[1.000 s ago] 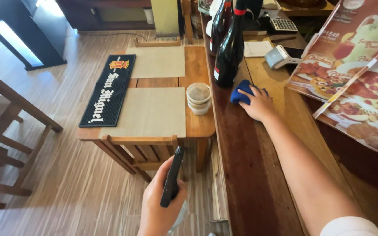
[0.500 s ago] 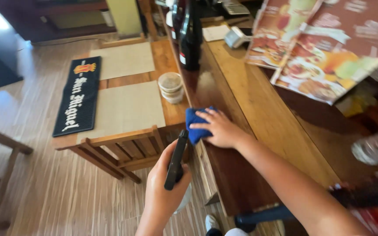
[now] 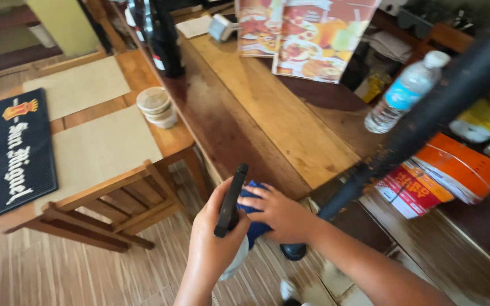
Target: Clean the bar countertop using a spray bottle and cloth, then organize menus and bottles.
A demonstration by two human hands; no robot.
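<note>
Far left of frame: black bar mat [image 3: 22, 152] flat on the low wooden table [image 3: 168, 141], two beige placemats [image 3: 100, 148] beside it. Stack of small lidded cups [image 3: 156, 106] at the table's right edge, just beside the bench [image 3: 267, 107]. Wooden chair [image 3: 106, 212] tucked under the table, lower left.

Lower centre: left hand [image 3: 214, 243] raised, fingers clamped around a black phone [image 3: 231, 201], held edge-on and near upright. Phone sits over the near end of the bench, touching nothing but the hand.

Just right of it: right hand [image 3: 282, 212] pressed palm-down on a blue cloth [image 3: 253, 207], fingers spread and curled over the cloth. Cloth at the near end of the dark strip of the bench, mostly hidden under the hand. Partly overlapped by the phone in this view; cannot tell whether touching.

Upper centre: dark bottles [image 3: 165, 39] upright on the far end of the bench. Menu cards [image 3: 307, 34] propped at the top.

Right: clear plastic water bottle [image 3: 406, 93] with blue label, upright. Black pole [image 3: 421, 119] running diagonally from upper right down to the floor beside the right forearm. Orange and red packets [image 3: 443, 175] stacked at lower right.
</note>
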